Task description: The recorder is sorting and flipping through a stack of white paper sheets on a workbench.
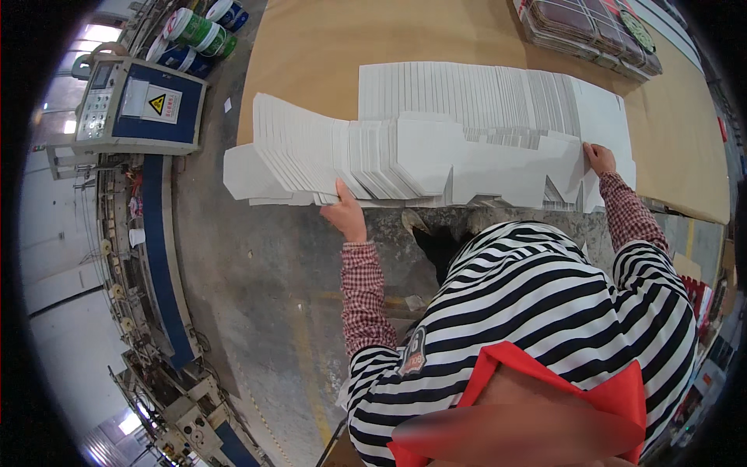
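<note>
A fanned row of white die-cut cardboard blanks [424, 140] lies along the near edge of the brown-covered table [311, 47], many sheets overlapping like shingles. At the near edge of the left part, my left hand [345, 214] grips the blanks, thumb on top and the other fingers partly hidden. Toward the right end, my right hand [599, 159] has its fingers closed on the right edge of the front blanks. Behind these, a second fanned row of pale blanks [467, 93] reaches farther back. The leftmost blank [245, 173] sticks out past the table's left edge.
A strapped bundle of dark flat sheets [572, 27] lies at the table's back right. Left of the table stands a blue and white control cabinet [148, 105] beside a long machine [163, 257]. Several paint buckets [198, 33] stand behind it. Concrete floor [264, 280] lies between.
</note>
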### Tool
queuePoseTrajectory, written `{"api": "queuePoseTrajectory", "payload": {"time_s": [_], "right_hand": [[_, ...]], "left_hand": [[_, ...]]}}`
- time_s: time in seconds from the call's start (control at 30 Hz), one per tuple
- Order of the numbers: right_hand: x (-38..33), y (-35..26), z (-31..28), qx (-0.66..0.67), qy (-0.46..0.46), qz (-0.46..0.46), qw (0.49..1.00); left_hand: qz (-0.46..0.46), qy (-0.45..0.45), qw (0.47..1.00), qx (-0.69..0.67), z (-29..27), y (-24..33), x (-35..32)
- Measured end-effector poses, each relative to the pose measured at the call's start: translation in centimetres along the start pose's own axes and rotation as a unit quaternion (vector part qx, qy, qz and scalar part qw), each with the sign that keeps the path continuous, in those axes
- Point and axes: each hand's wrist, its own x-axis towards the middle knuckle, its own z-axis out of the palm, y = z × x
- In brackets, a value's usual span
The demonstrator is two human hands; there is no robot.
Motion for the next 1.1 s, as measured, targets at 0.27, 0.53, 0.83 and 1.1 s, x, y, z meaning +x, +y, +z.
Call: {"api": "queuePoseTrajectory", "payload": {"time_s": [0.27,0.53,0.83,1.1], "right_hand": [[0.5,-1.1,0.5,-0.027,-0.004,-0.028,0.999],[0.4,1.3,0.3,-0.033,-0.007,-0.006,0.999],[0.3,0.1,0.4,-0.037,0.014,-0.034,0.999],[-0.1,0.6,0.0,-0.024,0.025,-0.002,0.999]], "left_hand": [[-0.296,-0.061,0.853,-0.425,-1.5,-6.2,3.6],[0.066,-0.016,0.995,-0.071,-0.6,0.6,-0.3],[-0.251,-0.085,0.878,-0.398,-1.6,-4.7,3.3],[0.007,-0.016,0.976,-0.217,-1.3,-1.7,0.6]]}}
